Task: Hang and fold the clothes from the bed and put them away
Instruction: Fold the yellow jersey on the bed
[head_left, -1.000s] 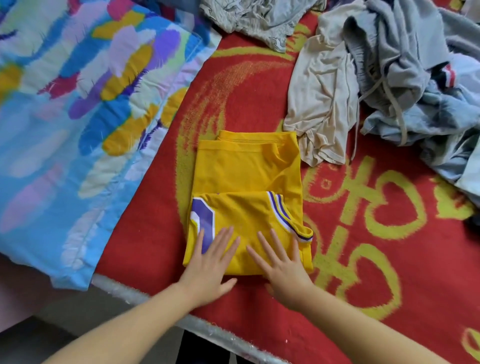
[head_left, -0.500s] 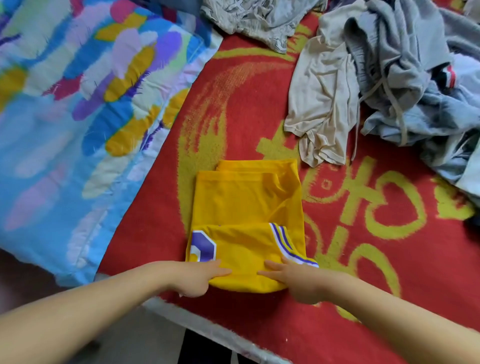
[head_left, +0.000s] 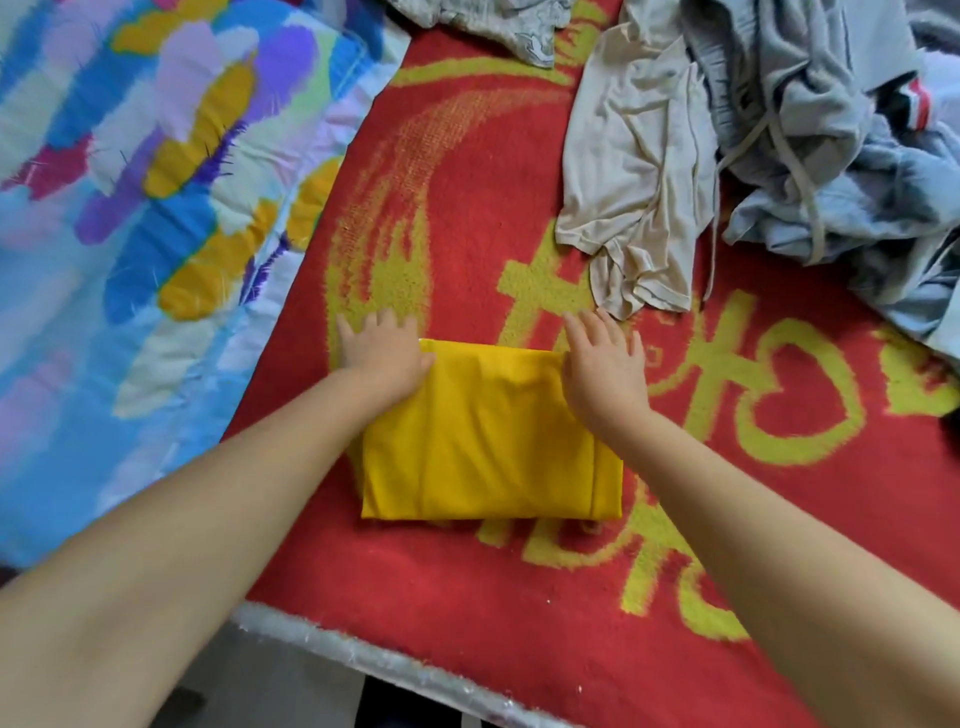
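A yellow jersey (head_left: 488, 441) lies folded into a compact rectangle on the red blanket (head_left: 467, 208) near the bed's front edge. My left hand (head_left: 382, 351) presses flat on its far left corner, fingers straight and reaching onto the blanket. My right hand (head_left: 605, 364) presses flat on the far right corner in the same way. Neither hand grips the cloth. Behind the jersey lie a crumpled beige shirt (head_left: 634, 171) and a heap of grey and light blue clothes (head_left: 841, 145).
A bright patterned quilt (head_left: 145, 208) covers the left side of the bed. Another crumpled grey garment (head_left: 483, 21) sits at the far top. The bed's pale front edge (head_left: 395, 670) runs across the bottom, with floor below it.
Both hands took the near edge of the jersey and folded it away from me over the far half. The purple number and trim are now hidden, and the hands lie flat on the far edge.
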